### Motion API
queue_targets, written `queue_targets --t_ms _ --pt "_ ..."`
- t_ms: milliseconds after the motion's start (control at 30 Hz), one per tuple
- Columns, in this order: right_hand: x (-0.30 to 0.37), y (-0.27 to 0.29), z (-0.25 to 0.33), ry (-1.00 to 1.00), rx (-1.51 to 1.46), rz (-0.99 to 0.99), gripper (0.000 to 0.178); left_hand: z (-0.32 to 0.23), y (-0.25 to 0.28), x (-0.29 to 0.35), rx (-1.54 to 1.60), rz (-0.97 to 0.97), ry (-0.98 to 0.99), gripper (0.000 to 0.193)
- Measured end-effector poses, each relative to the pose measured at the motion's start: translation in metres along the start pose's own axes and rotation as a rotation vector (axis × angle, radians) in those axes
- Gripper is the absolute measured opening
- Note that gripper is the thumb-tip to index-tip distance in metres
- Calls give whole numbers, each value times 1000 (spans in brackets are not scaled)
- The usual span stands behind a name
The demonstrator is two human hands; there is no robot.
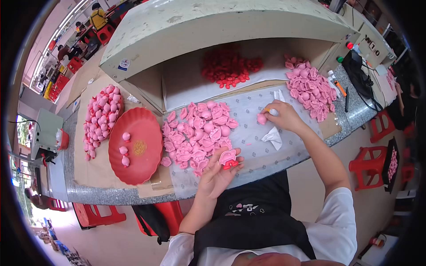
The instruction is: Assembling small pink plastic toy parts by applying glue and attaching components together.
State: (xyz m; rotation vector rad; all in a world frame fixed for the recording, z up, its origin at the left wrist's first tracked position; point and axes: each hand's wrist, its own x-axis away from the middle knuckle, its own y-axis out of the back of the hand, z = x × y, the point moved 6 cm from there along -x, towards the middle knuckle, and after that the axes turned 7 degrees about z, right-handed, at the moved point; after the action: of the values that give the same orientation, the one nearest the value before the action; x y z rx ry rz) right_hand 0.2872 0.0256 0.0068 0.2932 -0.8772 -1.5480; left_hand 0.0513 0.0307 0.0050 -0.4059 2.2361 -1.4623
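Left hand [216, 178]: grasping pink-and-red piece [228, 157], right of red plate [119, 165]
Right hand [285, 116]: curling at pink ball [261, 119], farther right; grip unclear

From here, the cream cabinet [230, 30] at twelve o'clock, straight ahead of the person, looks like painted metal, smooth but scuffed. The little red pieces [228, 82] inside look like shiny plastic. The pink pieces [208, 127] heaped at eleven look like plastic too, smooth and mostly dull. Under them is thin white paper [286, 153], a bit wrinkly, and the white tissue [273, 138] near twelve is all crumpled. At ten, the red plate [144, 122] looks like smooth plastic. The brown cardboard [94, 170] around it is dull. The speckled table edge [104, 195] looks like hard, smooth stone. At two, the red stool [368, 163] is smooth plastic.
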Motion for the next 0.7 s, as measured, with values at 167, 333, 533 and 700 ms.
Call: queue_targets --t_ms 167,333,533,700 --pt "10 6 31 427 145 -52 26 5 5 -8 76 -7 18 40" --pt "12 -1 30 257 367 -41 30 10 6 -12 27 -76 59 45" --pt "9 3 27 347 145 -70 29 11 9 -14 87 -57 68 41" --pt "26 2 46 406 141 -187 29 16 10 -21 121 -57 63 39"
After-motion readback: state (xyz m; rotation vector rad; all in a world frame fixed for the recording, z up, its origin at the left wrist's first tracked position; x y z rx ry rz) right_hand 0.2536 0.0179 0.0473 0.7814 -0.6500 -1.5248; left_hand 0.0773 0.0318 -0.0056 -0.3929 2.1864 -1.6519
